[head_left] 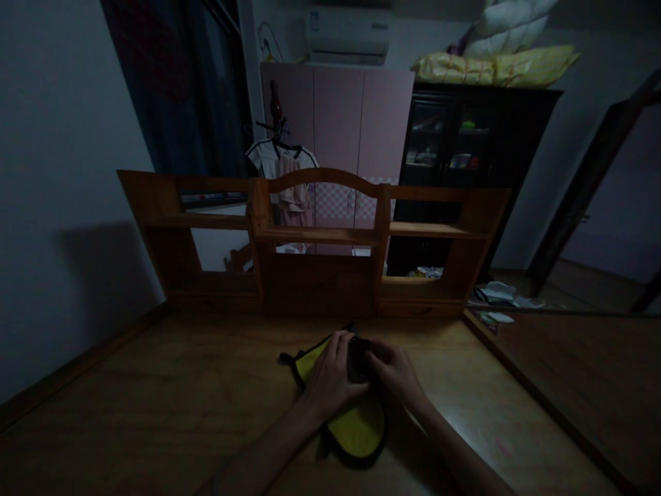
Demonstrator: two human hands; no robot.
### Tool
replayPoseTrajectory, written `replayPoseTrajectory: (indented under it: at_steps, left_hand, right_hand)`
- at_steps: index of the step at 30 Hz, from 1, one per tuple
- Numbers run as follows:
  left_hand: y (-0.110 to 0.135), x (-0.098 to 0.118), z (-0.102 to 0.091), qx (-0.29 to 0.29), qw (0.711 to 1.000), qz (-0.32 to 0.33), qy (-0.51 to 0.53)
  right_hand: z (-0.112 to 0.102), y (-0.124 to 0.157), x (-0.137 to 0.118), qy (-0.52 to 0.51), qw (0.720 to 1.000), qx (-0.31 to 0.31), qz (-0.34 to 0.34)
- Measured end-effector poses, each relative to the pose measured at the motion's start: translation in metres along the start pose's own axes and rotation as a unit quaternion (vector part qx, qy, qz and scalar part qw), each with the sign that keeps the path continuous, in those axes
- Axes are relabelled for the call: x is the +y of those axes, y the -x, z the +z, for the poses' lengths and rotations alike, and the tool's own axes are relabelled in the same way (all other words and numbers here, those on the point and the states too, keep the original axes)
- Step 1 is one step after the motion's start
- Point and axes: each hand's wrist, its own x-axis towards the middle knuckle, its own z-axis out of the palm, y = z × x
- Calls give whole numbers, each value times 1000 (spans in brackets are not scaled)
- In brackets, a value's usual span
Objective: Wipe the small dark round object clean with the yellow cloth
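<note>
A flat yellow piece with black edging (360, 428), perhaps a cloth pouch, lies on the wooden surface in front of me. Above it, my left hand (335, 375) is closed round a small dark object (357, 359) whose kind I cannot make out in the dim light. From the other side, my right hand (393, 370) pinches the dark object's right edge with thumb and fingers. Both hands cover the middle of the yellow piece. A black tab (286, 358) sticks out at its upper left.
A wooden shelf unit (320, 234) stands along the far edge of the wooden surface (206, 386). A raised wooden rail (537, 393) runs down the right side, and a white wall (67, 207) borders the left. Papers (498, 295) lie beyond the rail.
</note>
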Motion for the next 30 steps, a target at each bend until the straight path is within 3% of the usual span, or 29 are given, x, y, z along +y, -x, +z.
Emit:
replayPoseTrajectory:
  at_steps: [11, 17, 25, 30]
  left_hand:
    - [2, -12, 5, -42, 995, 80, -50]
    - [2, -13, 3, -33, 993, 101, -53]
    - [2, -7, 3, -56, 983, 168, -51]
    - [1, -8, 3, -50, 983, 171, -54]
  right_hand:
    - [1, 5, -1, 87, 996, 9, -24]
    - [1, 7, -9, 150, 988, 12, -33]
    - [-1, 1, 4, 96, 995, -35, -3]
    - [-3, -2, 10, 70, 997, -18, 5]
